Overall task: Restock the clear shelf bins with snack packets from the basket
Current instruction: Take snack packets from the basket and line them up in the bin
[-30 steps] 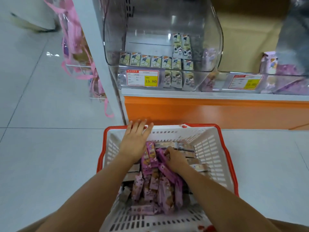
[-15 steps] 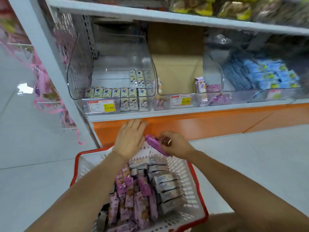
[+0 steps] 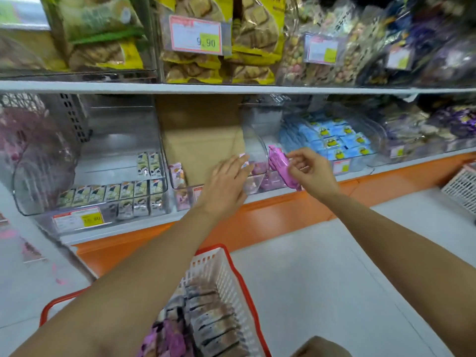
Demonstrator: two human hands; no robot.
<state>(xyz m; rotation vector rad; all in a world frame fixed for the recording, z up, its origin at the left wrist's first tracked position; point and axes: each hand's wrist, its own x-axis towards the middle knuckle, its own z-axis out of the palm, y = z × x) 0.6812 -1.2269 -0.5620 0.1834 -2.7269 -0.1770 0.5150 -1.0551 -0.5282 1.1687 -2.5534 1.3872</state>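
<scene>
My right hand pinches a pink snack packet in front of the middle clear bin on the lower shelf. That bin holds a few pink packets at its front right and a cardboard sheet behind. My left hand reaches toward the same bin's front edge, fingers spread, holding nothing. The white basket with a red rim sits on the floor below my arms, with pink and grey-brown packets inside.
The left clear bin has a row of small green-white packets and a price tag. A bin of blue packets stands to the right. Upper shelf bins hold bagged snacks. Another white basket sits at far right.
Both hands rose from the basket to the shelf. My right hand took a pink packet and carried it up and right to the middle bin. The view lifted toward the shelves.
</scene>
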